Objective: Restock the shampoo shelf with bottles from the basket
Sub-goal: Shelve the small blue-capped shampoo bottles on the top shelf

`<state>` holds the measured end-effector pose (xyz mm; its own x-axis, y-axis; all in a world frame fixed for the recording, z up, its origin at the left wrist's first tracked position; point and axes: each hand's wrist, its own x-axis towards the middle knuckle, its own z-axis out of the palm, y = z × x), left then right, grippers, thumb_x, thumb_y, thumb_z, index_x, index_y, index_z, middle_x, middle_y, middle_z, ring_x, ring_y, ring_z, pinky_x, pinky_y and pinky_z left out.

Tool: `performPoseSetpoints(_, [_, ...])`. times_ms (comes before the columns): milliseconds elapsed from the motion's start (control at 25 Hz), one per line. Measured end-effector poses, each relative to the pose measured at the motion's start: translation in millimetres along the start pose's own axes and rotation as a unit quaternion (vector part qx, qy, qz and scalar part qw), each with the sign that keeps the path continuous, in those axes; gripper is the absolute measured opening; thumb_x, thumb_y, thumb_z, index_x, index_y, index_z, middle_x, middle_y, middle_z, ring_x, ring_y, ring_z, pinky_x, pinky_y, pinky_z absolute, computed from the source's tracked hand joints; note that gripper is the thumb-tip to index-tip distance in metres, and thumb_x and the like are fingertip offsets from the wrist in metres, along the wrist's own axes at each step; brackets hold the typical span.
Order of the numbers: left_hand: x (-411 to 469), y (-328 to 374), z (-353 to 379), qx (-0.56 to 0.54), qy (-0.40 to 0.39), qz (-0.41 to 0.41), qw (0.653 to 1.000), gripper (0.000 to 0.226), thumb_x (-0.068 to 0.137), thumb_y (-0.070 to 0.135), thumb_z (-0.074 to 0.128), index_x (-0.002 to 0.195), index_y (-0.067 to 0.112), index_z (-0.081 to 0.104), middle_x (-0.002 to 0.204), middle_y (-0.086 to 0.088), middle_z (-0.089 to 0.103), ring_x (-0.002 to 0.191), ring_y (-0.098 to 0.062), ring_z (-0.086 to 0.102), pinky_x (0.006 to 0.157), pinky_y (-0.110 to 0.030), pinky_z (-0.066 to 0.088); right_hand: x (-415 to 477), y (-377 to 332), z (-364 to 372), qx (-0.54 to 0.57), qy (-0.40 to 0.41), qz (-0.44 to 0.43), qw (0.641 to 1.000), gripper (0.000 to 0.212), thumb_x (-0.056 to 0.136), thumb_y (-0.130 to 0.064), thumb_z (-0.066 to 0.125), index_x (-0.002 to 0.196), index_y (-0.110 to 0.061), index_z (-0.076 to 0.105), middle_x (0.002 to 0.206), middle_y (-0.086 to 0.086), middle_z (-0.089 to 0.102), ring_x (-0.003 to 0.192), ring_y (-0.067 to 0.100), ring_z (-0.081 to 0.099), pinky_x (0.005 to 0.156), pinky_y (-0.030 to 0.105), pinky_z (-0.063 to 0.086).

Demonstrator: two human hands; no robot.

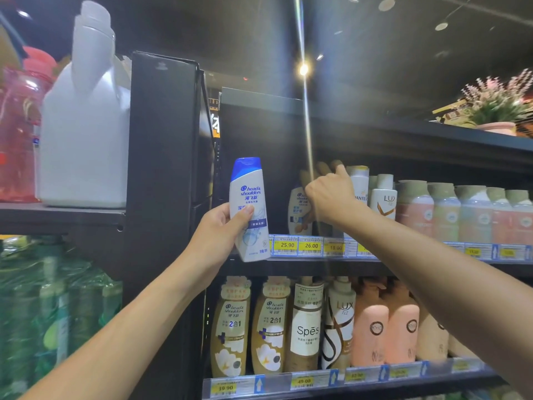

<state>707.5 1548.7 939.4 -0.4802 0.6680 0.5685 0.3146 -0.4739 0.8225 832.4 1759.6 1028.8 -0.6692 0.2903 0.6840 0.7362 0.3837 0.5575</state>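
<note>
shampoo bottle [249, 209] upright, gripped in left hand [222, 226]

White shampoo bottle [251, 194], blue cap, upright, slightly tilted, in front of shelf [288, 266] left end.

Both bare arms reach up and forward. The left grip [222, 223] holds a bottle [248, 183] near upright, thumb across its front. The right grip [328, 194], back toward the camera, reaches further in, its fingers mostly hidden.
</note>
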Motion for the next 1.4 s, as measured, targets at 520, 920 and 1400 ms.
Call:
performPoseSetpoints(520, [-7, 3, 1, 0.016, -0.009, 0.009, 1.000, 0.023, 0.106, 0.034, 0.055, 0.123, 0.023, 0.066, 0.113, 0.004, 0.079, 0.106, -0.016, 0.076, 0.097, -0.053, 0.060, 4, -2, -50, 0.293, 0.120, 0.002, 0.949, 0.054, 0.096, -0.056, 0.060, 0.137, -0.021, 0.058, 0.121, 0.000, 0.070, 0.115, 0.023, 0.061, 0.100, 0.042, 0.048])
performPoseSetpoints(920, [7, 34, 2, 0.337, 0.031, 0.280, 0.898, 0.060, 0.103, 0.045, 0.059, 0.156, 0.024, 0.040, 0.146, 0.004, 0.059, 0.134, -0.013, 0.058, 0.109, -0.041, 0.051, -8, 43, -105, 0.660, 0.028, -0.171, 0.731, 0.053, 0.089, -0.011, 0.081, 0.133, -0.015, 0.051, 0.119, 0.011, 0.069, 0.105, 0.023, 0.074, 0.086, 0.040, 0.062])
performPoseSetpoints(1400, [6, 15, -49, 0.695, 0.244, 0.357, 0.574, 0.058, 0.093, 0.046, 0.052, 0.148, 0.029, 0.052, 0.165, -0.003, 0.039, 0.162, -0.033, 0.010, 0.118, -0.077, 0.008, 12, 13, -20, 0.626, -0.060, -0.026, 0.777, 0.061, 0.084, -0.013, 0.085, 0.136, -0.023, 0.054, 0.121, 0.005, 0.064, 0.096, 0.020, 0.073, 0.075, 0.044, 0.065])
